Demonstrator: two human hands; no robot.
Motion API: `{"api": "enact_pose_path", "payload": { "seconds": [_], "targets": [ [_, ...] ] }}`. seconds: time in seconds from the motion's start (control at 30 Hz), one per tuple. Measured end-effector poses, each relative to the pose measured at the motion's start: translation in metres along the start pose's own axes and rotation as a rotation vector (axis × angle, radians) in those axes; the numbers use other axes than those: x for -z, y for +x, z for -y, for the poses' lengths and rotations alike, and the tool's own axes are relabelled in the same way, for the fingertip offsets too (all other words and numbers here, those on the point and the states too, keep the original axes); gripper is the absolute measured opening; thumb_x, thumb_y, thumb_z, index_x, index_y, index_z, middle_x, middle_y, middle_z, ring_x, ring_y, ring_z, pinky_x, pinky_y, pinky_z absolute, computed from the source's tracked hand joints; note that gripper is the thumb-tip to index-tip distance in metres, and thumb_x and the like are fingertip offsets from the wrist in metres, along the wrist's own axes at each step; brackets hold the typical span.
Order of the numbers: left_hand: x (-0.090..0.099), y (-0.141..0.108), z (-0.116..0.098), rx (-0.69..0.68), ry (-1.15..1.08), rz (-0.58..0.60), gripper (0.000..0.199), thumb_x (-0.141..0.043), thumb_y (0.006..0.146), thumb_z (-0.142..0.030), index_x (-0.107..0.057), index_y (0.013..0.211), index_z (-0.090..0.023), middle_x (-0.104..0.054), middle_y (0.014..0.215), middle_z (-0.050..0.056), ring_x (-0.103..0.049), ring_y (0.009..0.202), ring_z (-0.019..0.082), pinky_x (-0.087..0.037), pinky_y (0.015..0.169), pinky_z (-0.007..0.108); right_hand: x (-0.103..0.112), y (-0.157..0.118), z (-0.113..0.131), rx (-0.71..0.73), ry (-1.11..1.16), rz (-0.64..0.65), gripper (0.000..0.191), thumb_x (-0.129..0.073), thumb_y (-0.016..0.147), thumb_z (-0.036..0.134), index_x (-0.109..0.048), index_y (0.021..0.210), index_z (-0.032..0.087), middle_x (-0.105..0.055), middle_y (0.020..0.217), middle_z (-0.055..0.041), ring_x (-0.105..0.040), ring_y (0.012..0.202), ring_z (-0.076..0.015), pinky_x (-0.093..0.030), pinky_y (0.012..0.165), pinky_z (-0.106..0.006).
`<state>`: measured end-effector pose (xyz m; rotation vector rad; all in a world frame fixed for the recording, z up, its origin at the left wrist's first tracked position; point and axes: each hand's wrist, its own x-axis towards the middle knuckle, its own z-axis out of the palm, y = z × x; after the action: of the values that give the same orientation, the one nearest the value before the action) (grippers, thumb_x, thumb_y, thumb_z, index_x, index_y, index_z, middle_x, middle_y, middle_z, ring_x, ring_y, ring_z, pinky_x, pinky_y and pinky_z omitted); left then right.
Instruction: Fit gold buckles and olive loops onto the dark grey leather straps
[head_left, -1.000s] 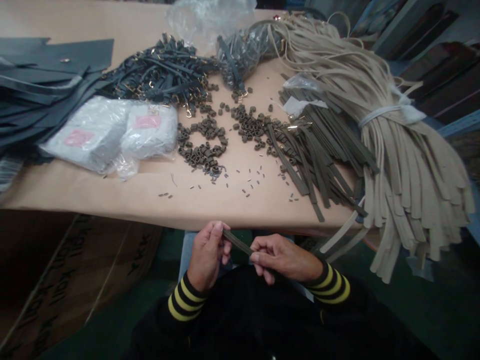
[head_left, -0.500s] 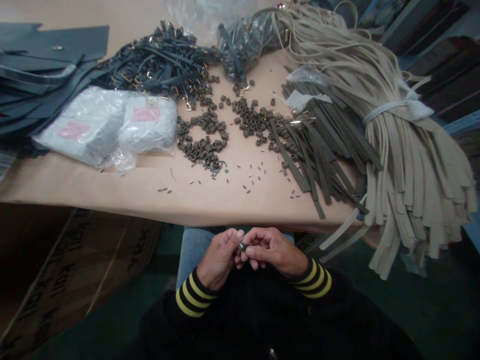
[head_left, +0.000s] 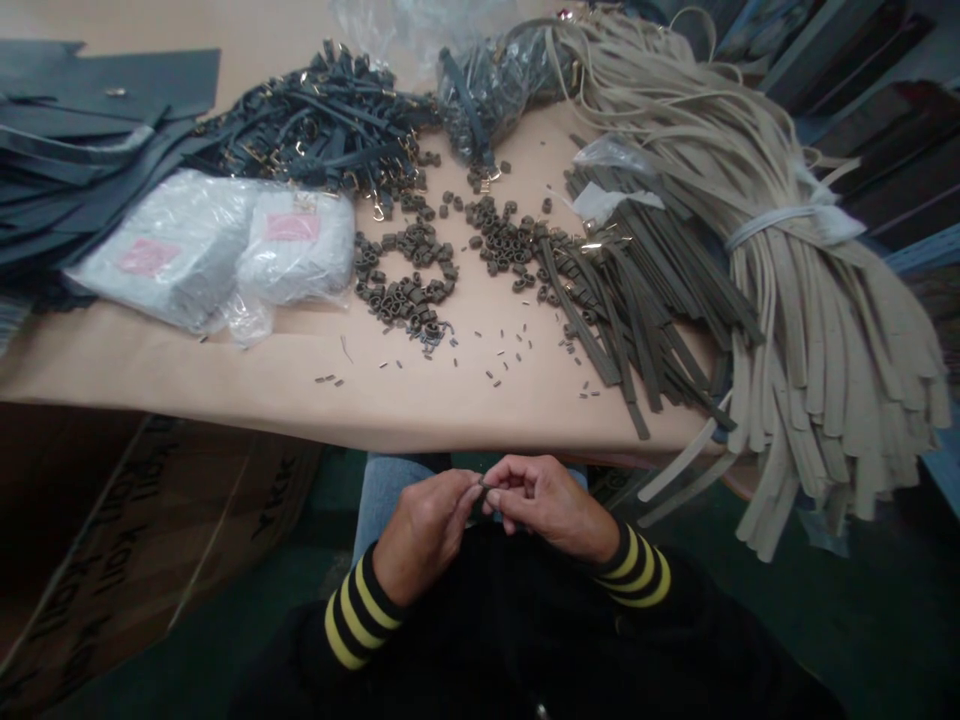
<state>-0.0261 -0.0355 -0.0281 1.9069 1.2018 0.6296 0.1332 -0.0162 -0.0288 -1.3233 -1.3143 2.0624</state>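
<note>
Two bare hands meet below the near edge of the table (head_left: 225,385), where a second ago I saw them apart with an olive-brown strap (head_left: 484,487) stretched between them. Now the left hand (head_left: 427,518) has turned its back more toward my camera than half a second ago, and its fingertips almost touch those of the right hand (head_left: 553,505). I see the left thumb and fingers pinched closed on the strap; the right thumb and forefinger also pinch it, the other fingers curled. Only a tiny dark bit shows between the fingertips, so I can't make out its shape. On the table I have olive-brown strap loops (head_left: 405,300) and small metal pins (head_left: 499,352). Pink labels (head_left: 148,257) on the plastic-wrapped packs (head_left: 199,215) are unreadable; the cardboard box (head_left: 225,520) seems to read "YKK" and "kali".
</note>
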Motion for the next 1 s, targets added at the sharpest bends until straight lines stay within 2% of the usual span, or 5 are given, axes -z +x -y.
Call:
{"api": "enact_pose_path", "payload": {
  "seconds": [0.13, 0.33, 0.47, 0.67, 1.0],
  "targets": [
    [0.001, 0.000, 0.005, 0.028, 0.077, 0.070, 0.023, -0.036, 0.082, -0.018, -0.057, 0.074, -0.016, -0.060, 0.065, 0.007, -0.055, 0.059, 0.015, -0.041, 0.057, 0.024, -0.002, -0.002, 0.003, -0.011, -0.033, 0.004, 0.011, -0.054, 0.070, 0.021, -0.053, 0.073, 0.011, -0.058, 0.064, -0.0012, -0.047, 0.046, -0.0042, -0.038, 0.044, -0.018],
    [-0.006, -0.002, 0.034, 0.332, 0.039, -0.091, 0.013, -0.041, 0.074, -0.017, -0.053, 0.068, -0.017, -0.055, 0.061, 0.004, -0.052, 0.059, 0.016, -0.042, 0.060, 0.028, -0.001, -0.011, 0.015, -0.023, 0.070, 0.100, 0.014, -0.057, 0.069, 0.024, -0.050, 0.071, 0.013, -0.059, 0.060, 0.0001, -0.044, 0.039, -0.0028, -0.032, 0.037, -0.015],
    [-0.003, -0.003, 0.029, 0.378, -0.365, -0.119, 0.016, -0.046, 0.072, -0.019, -0.055, 0.084, -0.015, -0.057, 0.083, 0.007, -0.054, 0.072, 0.016, -0.046, 0.064, 0.030, 0.005, -0.006, 0.007, -0.042, 0.141, 0.053, 0.022, -0.058, 0.069, 0.032, -0.050, 0.074, 0.012, -0.060, 0.063, -0.0005, -0.042, 0.037, -0.0017, -0.027, 0.032, -0.013],
    [0.001, 0.000, 0.003, 0.627, -1.036, -0.103, 0.023, -0.055, 0.071, -0.034, -0.055, 0.066, -0.011, -0.053, 0.055, 0.000, -0.046, 0.045, 0.006, -0.043, 0.044, 0.019, 0.007, 0.006, -0.006, -0.081, 0.155, 0.014, 0.025, -0.060, 0.068, 0.034, -0.050, 0.075, 0.012, -0.060, 0.064, 0.0001, -0.043, 0.035, -0.0018, -0.028, 0.030, -0.013],
    [-0.007, 0.006, 0.007, 0.708, -0.994, -0.237, 0.031, -0.058, 0.067, -0.039, -0.054, 0.056, -0.011, -0.053, 0.046, -0.001, -0.044, 0.035, 0.005, -0.038, 0.037, 0.017, 0.004, 0.009, -0.006, -0.111, 0.138, 0.019, 0.030, -0.059, 0.067, 0.040, -0.048, 0.074, 0.013, -0.059, 0.061, 0.0005, -0.043, 0.033, -0.0022, -0.029, 0.030, -0.014]
  ]
}}
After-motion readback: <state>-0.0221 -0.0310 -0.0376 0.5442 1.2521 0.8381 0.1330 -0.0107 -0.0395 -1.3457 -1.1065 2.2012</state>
